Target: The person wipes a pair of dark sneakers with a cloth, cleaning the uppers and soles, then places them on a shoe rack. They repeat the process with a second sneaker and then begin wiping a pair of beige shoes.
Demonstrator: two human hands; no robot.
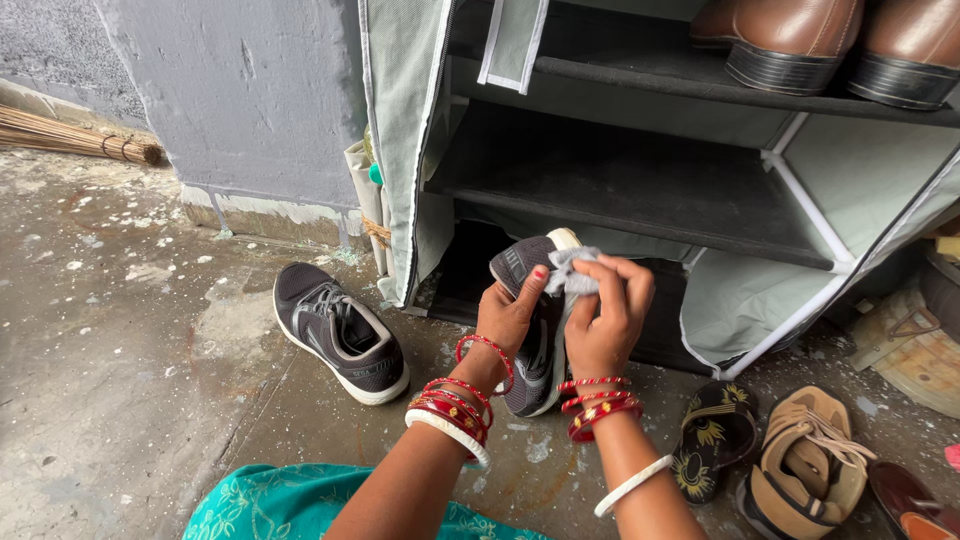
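Left hand (508,318) grips dark sneaker (535,330); right hand (605,325) presses grey cloth (572,268) on toe.

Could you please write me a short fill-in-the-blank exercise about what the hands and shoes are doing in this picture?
1. The left hand holds a dark grey ____ upright by its heel end.
2. The right hand presses a small grey ____ against that shoe's toe.
3. The matching shoe lies on the ____ to the left.
4. A pair of ____ leather shoes sits on the rack's top shelf.

Missing words: sneaker; cloth; floor; brown
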